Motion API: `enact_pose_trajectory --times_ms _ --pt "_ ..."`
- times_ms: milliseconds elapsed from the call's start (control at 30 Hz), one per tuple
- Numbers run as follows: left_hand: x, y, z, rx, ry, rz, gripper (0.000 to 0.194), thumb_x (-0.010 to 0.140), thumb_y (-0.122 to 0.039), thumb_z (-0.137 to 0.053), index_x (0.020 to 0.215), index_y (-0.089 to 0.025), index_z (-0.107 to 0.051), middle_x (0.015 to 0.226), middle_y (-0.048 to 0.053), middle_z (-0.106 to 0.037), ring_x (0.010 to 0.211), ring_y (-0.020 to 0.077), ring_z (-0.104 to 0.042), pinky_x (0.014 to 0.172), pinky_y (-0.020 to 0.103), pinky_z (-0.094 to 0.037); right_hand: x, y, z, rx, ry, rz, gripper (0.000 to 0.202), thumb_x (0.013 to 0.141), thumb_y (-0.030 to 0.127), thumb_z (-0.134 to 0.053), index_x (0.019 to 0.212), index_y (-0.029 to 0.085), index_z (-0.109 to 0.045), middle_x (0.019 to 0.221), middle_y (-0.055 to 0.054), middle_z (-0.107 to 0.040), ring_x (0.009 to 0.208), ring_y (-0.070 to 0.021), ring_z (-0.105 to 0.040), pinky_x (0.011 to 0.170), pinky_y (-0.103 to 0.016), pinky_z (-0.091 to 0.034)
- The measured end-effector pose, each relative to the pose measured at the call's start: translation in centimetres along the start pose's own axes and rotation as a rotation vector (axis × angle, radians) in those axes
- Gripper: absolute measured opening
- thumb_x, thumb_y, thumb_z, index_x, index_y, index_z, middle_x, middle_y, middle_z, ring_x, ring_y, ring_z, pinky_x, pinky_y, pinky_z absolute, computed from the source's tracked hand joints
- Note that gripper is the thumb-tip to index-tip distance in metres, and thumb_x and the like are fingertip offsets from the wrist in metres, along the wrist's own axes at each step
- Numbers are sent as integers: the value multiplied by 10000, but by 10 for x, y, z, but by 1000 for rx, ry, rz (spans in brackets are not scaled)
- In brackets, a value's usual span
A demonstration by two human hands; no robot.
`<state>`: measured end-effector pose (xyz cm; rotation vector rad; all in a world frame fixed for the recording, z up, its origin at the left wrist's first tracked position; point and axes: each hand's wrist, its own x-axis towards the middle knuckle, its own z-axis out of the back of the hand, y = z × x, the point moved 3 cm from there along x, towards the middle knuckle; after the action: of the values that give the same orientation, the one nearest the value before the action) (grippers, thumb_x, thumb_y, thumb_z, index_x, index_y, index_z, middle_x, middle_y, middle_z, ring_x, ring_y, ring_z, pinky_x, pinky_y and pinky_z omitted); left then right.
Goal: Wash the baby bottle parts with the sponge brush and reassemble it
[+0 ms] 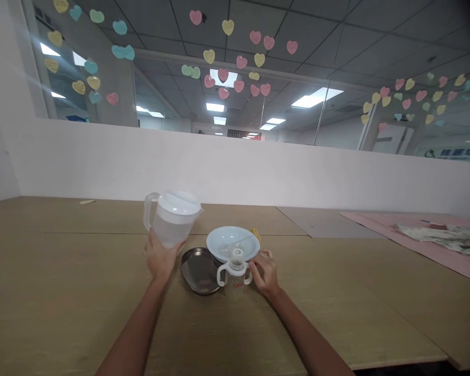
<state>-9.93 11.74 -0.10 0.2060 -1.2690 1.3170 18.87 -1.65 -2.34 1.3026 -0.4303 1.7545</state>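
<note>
My left hand [161, 257] is wrapped round the lower part of a translucent pitcher [174, 222] with a white lid, tilted slightly, its handle at the left and spout to the right. A small clear bottle [236, 279] with two white handles and an open top stands in front of a pale blue bowl [223, 236]. The fingers of my right hand [264, 272] are closed at the bottle's right handle. Something clear with a white part lies in the bowl. Left of the bottle is a round metal tray [200, 271], partly under the bowl.
A yellow object [256, 233] lies behind the bowl's right edge. At the far right, a pink sheet [370, 222] bears crumpled cloth [446, 236], beside a grey mat [325, 224]. A white wall [235, 167] with glass above borders the wooden table [203, 339].
</note>
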Motion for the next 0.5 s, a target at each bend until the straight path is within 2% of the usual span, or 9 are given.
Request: enact_pose_trajectory --times_ms 100,200,500 --pt "0 -9 6 77 -27 -107 940 686 -548 -629 1392 -78 -223 1351 251 -383 1221 387 -369 975 507 -328 1 1 0 -9 16 11 295 856 288 -401 595 189 -497 573 -24 -543 602 -157 -478 729 -345 -337" --pt "-3 -20 7 87 -5 -229 891 727 -508 -608 1401 -78 -216 1380 243 -357 1252 382 -337 1008 502 -304 1 1 0 -17 20 9 303 858 287 -400 587 189 -493 563 -23 -535 592 -154 -473 718 -338 -340" --pt "-8 -32 5 52 75 -354 727 819 -381 -511 1418 -101 -208 1447 203 -285 1337 364 -227 1076 517 -195 1 3 -2 -25 30 27 289 854 263 -426 591 179 -513 549 -21 -518 573 -146 -462 680 -314 -336"
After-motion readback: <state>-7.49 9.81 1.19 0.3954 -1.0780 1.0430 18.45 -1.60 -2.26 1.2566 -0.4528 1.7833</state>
